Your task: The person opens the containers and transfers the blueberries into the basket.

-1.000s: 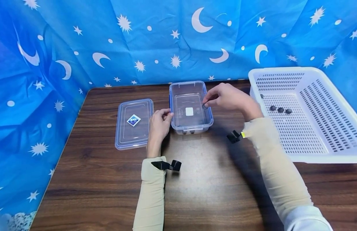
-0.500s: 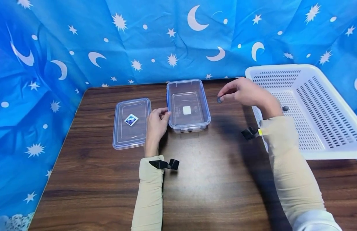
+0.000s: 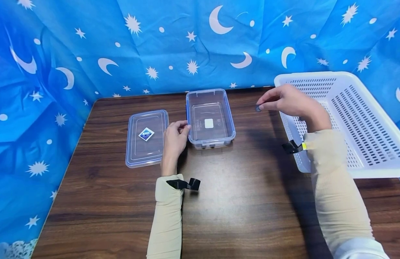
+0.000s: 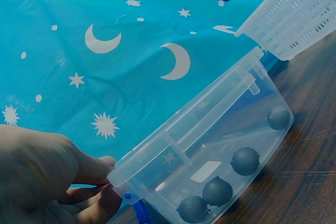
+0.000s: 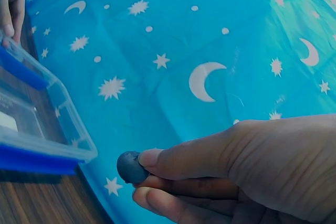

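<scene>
My right hand (image 3: 292, 104) pinches a small dark grey ball (image 5: 131, 167) between thumb and fingers, above the table between the clear food container and the white basket. The container (image 3: 216, 141), blue-trimmed and without its lid, stands in the middle of the table. Several similar balls (image 4: 245, 161) lie along its bottom near one side in the left wrist view. My left hand (image 3: 175, 140) pinches the container's left edge between thumb and fingers. The clear lid (image 3: 148, 151) with a blue diamond sticker lies flat to the left of that hand.
A white perforated basket (image 3: 368, 172) stands on the right side of the table, partly covered by my right forearm. The arm hides much of the basket's floor. Behind the dark wooden table (image 3: 232, 205) hangs a blue moon-and-star cloth (image 3: 174, 46).
My right hand has moved right, from over the container's right side to beside the basket, still pinching the ball. The left hand keeps its place on the container, while the view shifts slightly.
</scene>
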Action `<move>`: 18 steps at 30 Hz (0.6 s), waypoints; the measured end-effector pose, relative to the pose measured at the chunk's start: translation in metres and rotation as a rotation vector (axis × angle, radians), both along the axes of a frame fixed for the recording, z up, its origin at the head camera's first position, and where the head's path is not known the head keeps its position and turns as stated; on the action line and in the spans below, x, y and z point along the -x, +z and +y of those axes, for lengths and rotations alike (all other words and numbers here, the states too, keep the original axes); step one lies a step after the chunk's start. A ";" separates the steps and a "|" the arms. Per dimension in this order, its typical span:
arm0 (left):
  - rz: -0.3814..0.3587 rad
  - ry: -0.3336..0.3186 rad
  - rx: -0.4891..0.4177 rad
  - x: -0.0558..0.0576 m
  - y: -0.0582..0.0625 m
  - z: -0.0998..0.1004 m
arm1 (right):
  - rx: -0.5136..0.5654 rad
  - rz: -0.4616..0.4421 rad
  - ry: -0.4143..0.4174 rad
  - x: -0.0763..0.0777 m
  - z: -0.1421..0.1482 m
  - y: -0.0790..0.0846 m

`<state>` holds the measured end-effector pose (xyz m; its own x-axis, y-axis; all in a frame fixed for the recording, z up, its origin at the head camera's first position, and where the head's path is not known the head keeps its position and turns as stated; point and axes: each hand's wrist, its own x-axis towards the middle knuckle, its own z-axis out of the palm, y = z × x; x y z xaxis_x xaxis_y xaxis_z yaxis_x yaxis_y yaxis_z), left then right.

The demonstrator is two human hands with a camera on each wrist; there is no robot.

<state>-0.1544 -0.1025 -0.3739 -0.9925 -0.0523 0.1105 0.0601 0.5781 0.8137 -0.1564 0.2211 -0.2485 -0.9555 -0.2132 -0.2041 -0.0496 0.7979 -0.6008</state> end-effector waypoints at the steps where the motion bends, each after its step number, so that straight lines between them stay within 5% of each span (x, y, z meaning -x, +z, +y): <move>1: -0.001 0.001 0.001 0.000 0.000 0.000 | -0.004 0.002 -0.003 -0.001 0.003 0.000; 18: -0.013 0.008 0.008 -0.002 0.001 0.001 | -0.021 -0.039 -0.115 -0.008 0.055 -0.007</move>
